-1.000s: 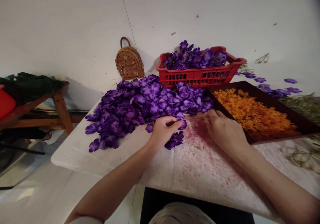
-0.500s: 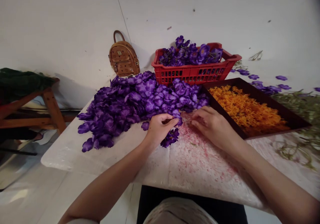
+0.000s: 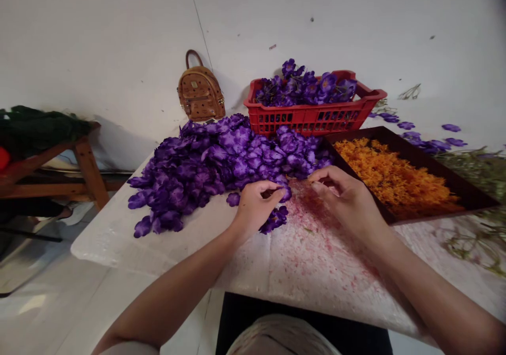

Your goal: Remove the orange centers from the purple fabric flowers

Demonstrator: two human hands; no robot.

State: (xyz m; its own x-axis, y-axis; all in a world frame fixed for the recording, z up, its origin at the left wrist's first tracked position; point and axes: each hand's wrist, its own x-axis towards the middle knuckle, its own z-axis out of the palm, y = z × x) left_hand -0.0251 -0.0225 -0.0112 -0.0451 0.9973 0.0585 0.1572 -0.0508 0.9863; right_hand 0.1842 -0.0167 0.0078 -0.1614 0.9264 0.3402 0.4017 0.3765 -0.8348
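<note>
My left hand (image 3: 255,204) is closed in a pinch on a purple fabric flower (image 3: 285,193), mostly hidden by the fingers. A few dark purple blossoms (image 3: 274,220) lie on the table just below that hand. My right hand (image 3: 350,199) is a short way to the right, thumb and forefinger pinched together around something tiny that I cannot make out. Behind both hands spreads a large heap of purple petals (image 3: 221,157). Beside my right hand is a dark shallow box (image 3: 474,199) filled with orange stamen-like pieces (image 3: 391,173).
A red plastic crate (image 3: 308,118) of purple flowers stands at the back. A small brown backpack (image 3: 201,95) leans on the wall. Green stems (image 3: 484,178) and loose purple petals (image 3: 435,145) lie at right. A wooden stool (image 3: 90,170) bearing dark greenery stands left.
My right hand has lifted slightly and turned, its thumb and forefinger now showing in a pinch. The left hand keeps its pinch on the flower. The whole view has shifted slightly.
</note>
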